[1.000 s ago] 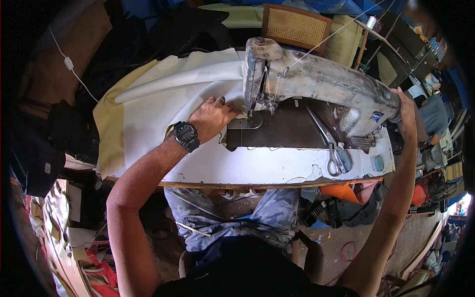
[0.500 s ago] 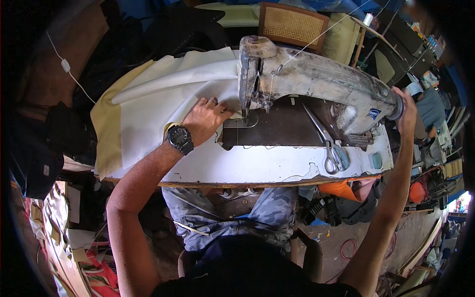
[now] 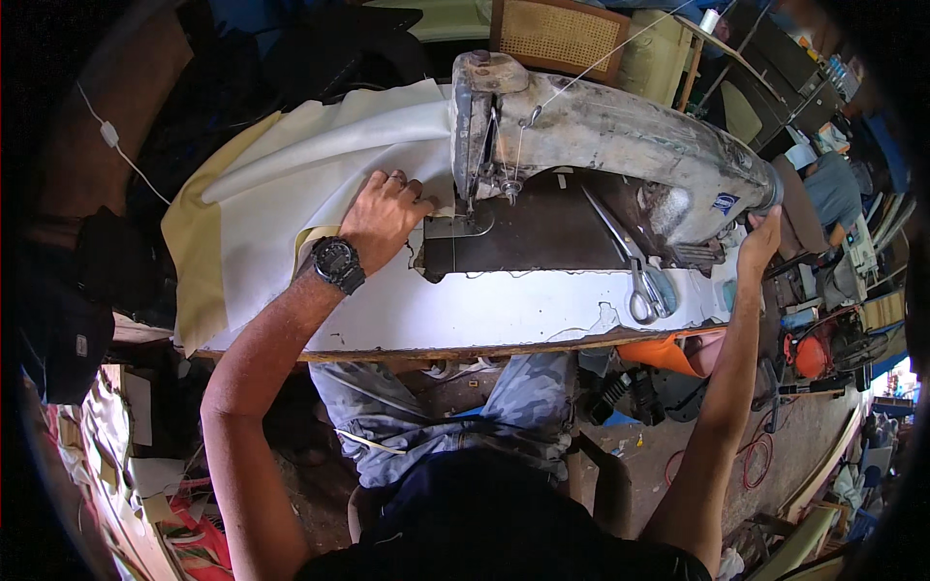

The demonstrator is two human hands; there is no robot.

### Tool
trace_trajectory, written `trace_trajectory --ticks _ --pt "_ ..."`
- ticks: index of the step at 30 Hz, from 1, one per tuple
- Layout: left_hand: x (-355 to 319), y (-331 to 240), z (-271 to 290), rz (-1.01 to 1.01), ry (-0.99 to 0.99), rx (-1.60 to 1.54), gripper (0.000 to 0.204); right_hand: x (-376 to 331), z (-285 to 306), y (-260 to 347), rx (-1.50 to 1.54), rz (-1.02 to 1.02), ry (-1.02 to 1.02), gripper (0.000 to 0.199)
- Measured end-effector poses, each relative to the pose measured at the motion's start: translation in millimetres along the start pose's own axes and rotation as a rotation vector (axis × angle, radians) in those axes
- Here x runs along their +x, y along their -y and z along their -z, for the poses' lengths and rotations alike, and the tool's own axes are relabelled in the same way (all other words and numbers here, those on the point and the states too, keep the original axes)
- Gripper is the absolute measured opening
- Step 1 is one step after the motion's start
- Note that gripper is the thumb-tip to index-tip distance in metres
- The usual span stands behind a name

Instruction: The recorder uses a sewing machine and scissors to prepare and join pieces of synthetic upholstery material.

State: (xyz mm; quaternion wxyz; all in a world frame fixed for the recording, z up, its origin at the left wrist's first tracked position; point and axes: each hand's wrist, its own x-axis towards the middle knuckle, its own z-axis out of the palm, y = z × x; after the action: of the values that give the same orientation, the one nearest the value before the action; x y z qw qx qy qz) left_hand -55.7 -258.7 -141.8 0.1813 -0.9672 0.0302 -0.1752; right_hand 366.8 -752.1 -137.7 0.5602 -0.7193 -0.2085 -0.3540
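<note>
A worn grey sewing machine (image 3: pixel 620 131) stands on a white-topped table (image 3: pixel 387 315). A large piece of pale cream upholstery material (image 3: pixel 262 203), with a yellowish edge, spreads left of the needle and passes under the presser foot (image 3: pixel 469 215). My left hand (image 3: pixel 389 218), below a black wristwatch, grips the material with curled fingers just left of the foot. On the machine's right end, my right hand (image 3: pixel 759 244) has its fingers against the near underside of the handwheel (image 3: pixel 768 192); part of its grip is hidden. Thread runs down to the needle area.
Metal scissors (image 3: pixel 635 276) lie open-handled on the table right of the needle, beside a bluish block (image 3: pixel 664 289). Behind the machine stands a cane-panelled frame (image 3: pixel 560 37). A white thread spool (image 3: pixel 709 20) sits at the upper right. Orange material (image 3: pixel 664 354) hangs below the table edge.
My right hand has slid from the top of the handwheel down to its near underside. My left hand stays by the presser foot. The whole view has shifted slightly.
</note>
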Motion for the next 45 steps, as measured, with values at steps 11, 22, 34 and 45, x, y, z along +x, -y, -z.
trace_trajectory --ticks 11,22,34,45 --pt "-57.9 -2.2 43.9 0.166 0.223 -0.442 0.031 94.0 8.2 46.4 -0.293 0.034 0.408 0.054" --pt "-88.3 -26.1 62.2 0.257 0.127 -0.671 0.027 38.2 0.9 41.0 -0.485 0.212 0.051 0.041" --pt "-134.1 -50.4 101.7 0.285 0.208 -1.011 0.022 -159.2 11.3 242.1 -0.797 0.261 1.062 0.025" --pt "-158.0 -66.4 88.3 0.29 0.116 -1.035 0.032 -162.2 50.4 211.5 -0.41 0.045 1.148 0.029"
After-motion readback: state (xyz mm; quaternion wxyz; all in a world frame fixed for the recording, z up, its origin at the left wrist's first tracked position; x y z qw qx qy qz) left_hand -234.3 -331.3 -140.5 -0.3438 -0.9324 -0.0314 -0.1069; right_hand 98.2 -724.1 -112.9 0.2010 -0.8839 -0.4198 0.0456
